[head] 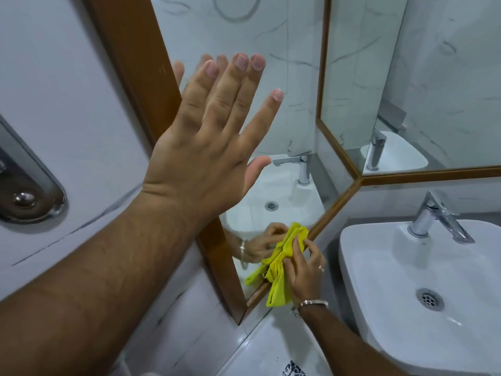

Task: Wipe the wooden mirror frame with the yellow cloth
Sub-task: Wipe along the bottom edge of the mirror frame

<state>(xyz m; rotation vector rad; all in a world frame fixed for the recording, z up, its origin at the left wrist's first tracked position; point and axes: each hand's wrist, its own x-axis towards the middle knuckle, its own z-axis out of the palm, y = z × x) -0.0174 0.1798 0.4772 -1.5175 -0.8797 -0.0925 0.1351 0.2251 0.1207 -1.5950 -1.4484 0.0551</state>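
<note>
The wooden mirror frame (141,61) runs down the left side of the mirror and along its bottom edge (333,207). My left hand (206,142) lies flat and open against the mirror glass beside the left frame strip, fingers spread. My right hand (303,270) is shut on the bunched yellow cloth (282,264) and presses it against the bottom frame strip near the lower corner. The glass reflects the cloth and that hand. A metal bangle circles my right wrist.
A white sink (423,294) with a chrome tap (436,218) stands at the lower right, close to my right arm. A second framed mirror (406,77) meets the first at the corner. A chrome fitting (29,191) is fixed to the left wall.
</note>
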